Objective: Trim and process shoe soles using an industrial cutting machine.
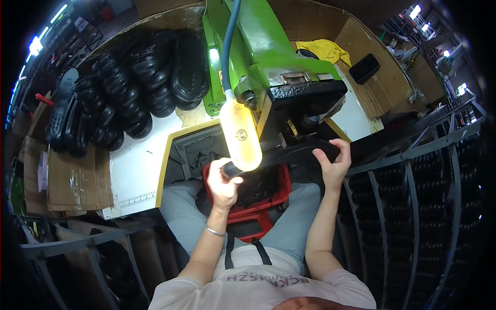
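A black shoe sole (289, 154) spans the gap between my two hands, held edge-on under the head of a green machine (289, 51). My left hand (223, 186) grips its left end, partly behind a bright yellow-white lamp (241, 137). Around the right end, my right hand (335, 161) is closed with the thumb on the near side. The sole's far edge meets the machine's dark working part (305, 121); whether they touch, I cannot tell. Below the sole, a red bin (247, 209) with black scraps sits between my knees.
Stacked black soles (150, 67) cover the left of the white table (137, 165). A yellow cloth (325, 50) and a small black object (365, 68) lie in cardboard at the right back. Metal racks (408, 206) holding black soles flank me on both sides.
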Motion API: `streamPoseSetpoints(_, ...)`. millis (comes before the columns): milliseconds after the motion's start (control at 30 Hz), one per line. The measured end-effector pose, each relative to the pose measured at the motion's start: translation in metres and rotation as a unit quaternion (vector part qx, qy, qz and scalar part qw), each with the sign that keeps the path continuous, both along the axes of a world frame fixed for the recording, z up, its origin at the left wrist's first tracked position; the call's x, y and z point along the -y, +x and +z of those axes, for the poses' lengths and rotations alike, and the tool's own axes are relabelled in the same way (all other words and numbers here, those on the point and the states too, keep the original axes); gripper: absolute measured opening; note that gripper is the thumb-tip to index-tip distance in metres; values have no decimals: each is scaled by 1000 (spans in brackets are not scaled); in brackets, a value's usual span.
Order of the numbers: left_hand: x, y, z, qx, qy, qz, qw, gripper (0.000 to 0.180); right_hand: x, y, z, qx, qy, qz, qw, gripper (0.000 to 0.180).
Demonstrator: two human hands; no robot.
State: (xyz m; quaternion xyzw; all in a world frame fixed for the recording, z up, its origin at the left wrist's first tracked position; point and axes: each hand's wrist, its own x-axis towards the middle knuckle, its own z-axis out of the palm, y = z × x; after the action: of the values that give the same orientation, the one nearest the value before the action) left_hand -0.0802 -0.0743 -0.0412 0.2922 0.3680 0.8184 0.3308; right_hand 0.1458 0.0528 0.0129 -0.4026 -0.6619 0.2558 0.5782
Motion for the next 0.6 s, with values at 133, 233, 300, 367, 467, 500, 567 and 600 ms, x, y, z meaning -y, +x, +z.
streamPoseSetpoints(133,36,-37,-1,78,-10,-45,996,66,17,-39,9,51,29,49,997,46)
streamPoseSetpoints(233,53,-57,4,212,20,21,977,50,35,-74,-1,37,49,99,993,49)
streamPoseSetpoints(300,57,-64,4,265,31,39,963,45,39,-79,-16,14,18,138,990,49)
streamPoseSetpoints(367,54,-58,9,263,33,48,963,43,37,-76,-38,-22,-16,168,985,47)
streamPoseSetpoints(467,45,-46,13,130,9,67,989,37,40,-70,-57,70,29,166,983,50)
streamPoseSetpoints(500,41,-40,17,119,-16,69,990,36,45,-71,-58,96,31,168,980,49)
streamPoseSetpoints(567,31,-28,24,148,-35,38,988,29,42,-62,-71,113,43,163,979,41)
streamPoseSetpoints(600,25,-22,28,145,-65,46,986,33,38,-56,-79,94,31,167,981,39)
